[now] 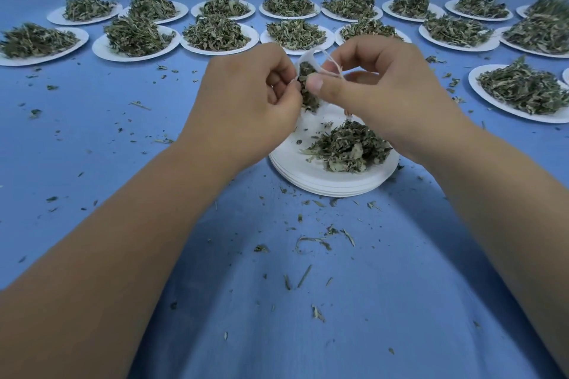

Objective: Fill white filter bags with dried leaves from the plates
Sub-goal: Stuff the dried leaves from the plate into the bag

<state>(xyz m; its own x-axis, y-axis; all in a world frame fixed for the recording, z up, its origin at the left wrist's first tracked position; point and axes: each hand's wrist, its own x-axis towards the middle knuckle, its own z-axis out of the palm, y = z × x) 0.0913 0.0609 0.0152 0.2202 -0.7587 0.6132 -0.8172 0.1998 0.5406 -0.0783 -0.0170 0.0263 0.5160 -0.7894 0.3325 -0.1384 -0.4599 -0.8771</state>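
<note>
With curled fingers, the left hand (246,101) and right hand (378,92) pinched the drawstring (334,66) of a leaf-stuffed filter bag (308,86) between them, while beyond them many plates (100,49) lay heaped.

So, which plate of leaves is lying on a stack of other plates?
The nearest plate, just below the left hand and right hand: several rims show under it. The other plates look single on the blue cloth.

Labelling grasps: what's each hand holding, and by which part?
One white filter bag of dried leaves, held at its open top. Left hand pinches the left rim and drawstring; right hand pinches the right rim, string looped over its fingers.
</note>
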